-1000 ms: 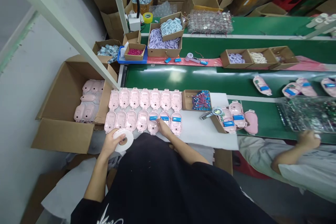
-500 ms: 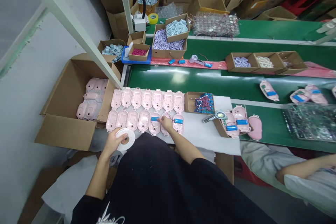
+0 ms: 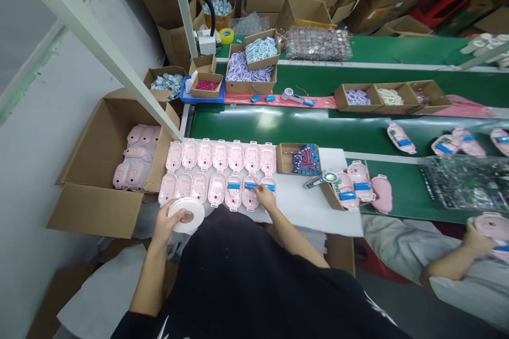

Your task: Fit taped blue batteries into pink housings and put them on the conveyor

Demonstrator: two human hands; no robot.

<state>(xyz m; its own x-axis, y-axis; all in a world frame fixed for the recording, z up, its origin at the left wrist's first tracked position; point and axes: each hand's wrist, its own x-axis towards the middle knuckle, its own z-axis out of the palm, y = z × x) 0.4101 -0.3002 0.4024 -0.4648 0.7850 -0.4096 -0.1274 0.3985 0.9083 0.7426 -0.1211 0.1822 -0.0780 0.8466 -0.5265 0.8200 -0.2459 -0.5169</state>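
The person's left hand (image 3: 169, 221) holds a white roll of tape (image 3: 186, 214) at the near edge of the table (image 3: 310, 206). Its grip is closed around the roll, with the thumb on top.

The right hand (image 3: 265, 197) rests on the front row of pink shells (image 3: 214, 189). The fingertips touch a blue battery (image 3: 250, 186) that sits in one shell. I cannot tell if this grip is pinching the battery or just pressing on it. Two more shells beside it, one on each side, have blue batteries too. The shells lie in two neat rows on a white sheet, and the back row has no batteries.

A small box of batteries with red wires (image 3: 304, 157) sits just right of the rows. A big cardboard box (image 3: 99, 169) with more pink shells stands at the left. Behind the rows runs a green belt (image 3: 298, 124). At the far right, another person's hand (image 3: 475, 235) holds a pink shell.
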